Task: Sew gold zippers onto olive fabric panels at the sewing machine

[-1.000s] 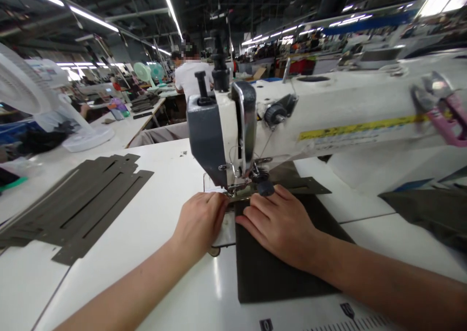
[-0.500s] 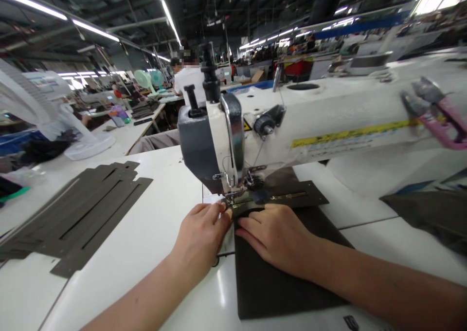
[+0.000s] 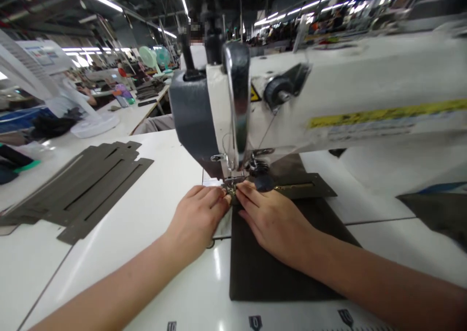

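A: What's lying at the left of the tabletop (image 3: 120,272)?
B: A stack of slotted dark panels (image 3: 98,185) is sitting there, well apart from the left hand (image 3: 195,219).
A: How's that hand doing?
B: It's reaching in half-curled, its fingertips (image 3: 219,197) touching the work at the presser foot (image 3: 230,185) of the sewing machine (image 3: 193,112). I can't tell whether they're gripping anything.
A: And the right hand (image 3: 272,221)?
B: It's lying almost flat and slightly spread on a dark fabric panel (image 3: 292,277), which is stretching from the tabletop's near edge up to the presser foot.
A: Further back?
B: Green fans (image 3: 149,58) are standing beyond long worktables.
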The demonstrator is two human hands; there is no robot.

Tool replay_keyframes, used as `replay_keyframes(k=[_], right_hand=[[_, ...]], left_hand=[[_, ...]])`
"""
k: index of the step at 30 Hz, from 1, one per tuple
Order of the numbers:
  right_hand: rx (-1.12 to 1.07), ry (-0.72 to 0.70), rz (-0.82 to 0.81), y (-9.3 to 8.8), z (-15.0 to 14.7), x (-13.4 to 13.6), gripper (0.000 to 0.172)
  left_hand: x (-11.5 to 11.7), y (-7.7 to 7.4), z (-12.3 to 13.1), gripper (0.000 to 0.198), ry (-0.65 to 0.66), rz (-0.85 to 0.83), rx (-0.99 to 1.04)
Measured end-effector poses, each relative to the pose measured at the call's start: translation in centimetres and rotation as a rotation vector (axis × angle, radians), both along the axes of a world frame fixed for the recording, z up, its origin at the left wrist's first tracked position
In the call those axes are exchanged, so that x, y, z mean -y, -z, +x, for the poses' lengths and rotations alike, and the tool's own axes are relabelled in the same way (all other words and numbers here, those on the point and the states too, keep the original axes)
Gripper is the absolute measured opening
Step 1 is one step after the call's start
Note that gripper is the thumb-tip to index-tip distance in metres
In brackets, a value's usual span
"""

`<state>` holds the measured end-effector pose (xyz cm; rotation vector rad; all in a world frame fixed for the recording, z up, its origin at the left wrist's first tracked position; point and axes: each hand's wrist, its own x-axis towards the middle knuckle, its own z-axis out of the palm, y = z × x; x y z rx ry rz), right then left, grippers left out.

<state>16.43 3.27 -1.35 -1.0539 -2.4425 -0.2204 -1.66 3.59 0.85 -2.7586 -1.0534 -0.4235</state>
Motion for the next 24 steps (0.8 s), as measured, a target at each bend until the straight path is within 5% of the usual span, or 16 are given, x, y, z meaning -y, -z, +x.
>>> replay_keyframes(k=[24], right_hand=[[0.008, 0.031, -0.019, -0.1, -0.4, -1.0, 0.023]], left_hand=[[-1.3, 0.5, 0.0, 0.017, 0.022, 0.011, 0.08]])
